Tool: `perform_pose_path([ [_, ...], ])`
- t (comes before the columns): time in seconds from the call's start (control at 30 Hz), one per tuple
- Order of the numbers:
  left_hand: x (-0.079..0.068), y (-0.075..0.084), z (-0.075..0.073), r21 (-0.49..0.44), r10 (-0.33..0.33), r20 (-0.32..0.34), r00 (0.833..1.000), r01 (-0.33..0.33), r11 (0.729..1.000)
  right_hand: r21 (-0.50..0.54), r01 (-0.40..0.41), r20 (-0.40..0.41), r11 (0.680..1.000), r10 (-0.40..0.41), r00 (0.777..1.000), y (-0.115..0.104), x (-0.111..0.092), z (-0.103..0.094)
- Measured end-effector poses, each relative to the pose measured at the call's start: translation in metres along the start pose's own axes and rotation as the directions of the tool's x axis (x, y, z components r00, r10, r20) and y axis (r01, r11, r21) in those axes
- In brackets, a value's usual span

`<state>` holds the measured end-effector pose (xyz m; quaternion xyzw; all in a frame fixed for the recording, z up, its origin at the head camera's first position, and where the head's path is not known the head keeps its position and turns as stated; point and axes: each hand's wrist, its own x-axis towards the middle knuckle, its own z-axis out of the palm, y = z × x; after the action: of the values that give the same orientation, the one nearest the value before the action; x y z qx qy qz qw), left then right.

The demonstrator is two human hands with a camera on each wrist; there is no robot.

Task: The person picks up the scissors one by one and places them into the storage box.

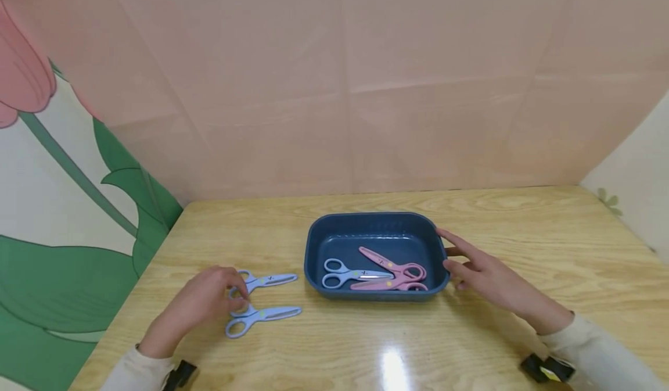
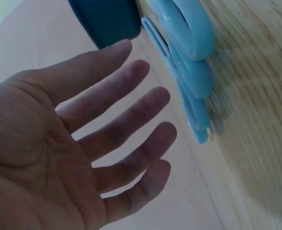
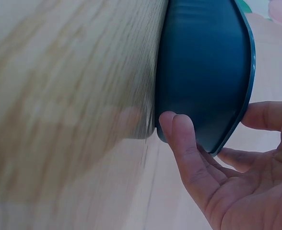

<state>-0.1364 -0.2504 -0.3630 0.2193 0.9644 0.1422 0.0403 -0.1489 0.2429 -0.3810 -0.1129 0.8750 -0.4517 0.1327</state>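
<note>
My left hand (image 1: 213, 296) is over the handle loops of two pairs of blue scissors on the table, the upper scissors (image 1: 274, 280) and the lower scissors (image 1: 272, 314). In the left wrist view its fingers are spread and nothing lies between them; the blue handles (image 2: 198, 28) stand just beyond the fingertips. A dark blue rectangular box (image 1: 366, 222) sits to the right. My right hand (image 1: 486, 272) touches the box's right end, fingertips at the rim and against the outer wall (image 3: 198, 72). Inside the box lie blue scissors (image 1: 345, 273) and pink scissors (image 1: 392, 269).
The wood-grain table (image 1: 251, 222) ends against a pale pink covered wall (image 1: 345, 89). A printed flower panel (image 1: 78, 164) stands along the left side. Light reflects on the tabletop in front of the box.
</note>
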Motion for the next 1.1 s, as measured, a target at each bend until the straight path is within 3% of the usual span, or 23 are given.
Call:
perform_pose_path([
  [0.2, -0.002, 0.006, 0.001, -0.013, 0.025, 0.069, 0.997, -0.024, 1.0, -0.003, 0.001, 0.002, 1.0, -0.001, 1.0, 0.0, 0.0, 0.0],
  [0.4, -0.003, 0.01, 0.001, 0.033, -0.005, 0.075, 0.997, 0.002, 0.999, 0.006, 0.0, 0.003, 1.0, 0.0, 1.0, 0.0, 0.0, 0.0],
  [0.83, -0.002, 0.017, 0.007, 0.127, -0.198, 0.127, 0.972, 0.182, 0.975, -0.002, 0.001, 0.002, 1.0, -0.001, 1.0, -0.001, 0.0, 0.0],
  [1.1, -0.002, 0.017, 0.011, 0.148, -0.208, 0.132, 0.969, 0.188, 0.971, 0.0, -0.006, 0.005, 1.0, 0.006, 1.0, -0.001, -0.001, 0.0],
])
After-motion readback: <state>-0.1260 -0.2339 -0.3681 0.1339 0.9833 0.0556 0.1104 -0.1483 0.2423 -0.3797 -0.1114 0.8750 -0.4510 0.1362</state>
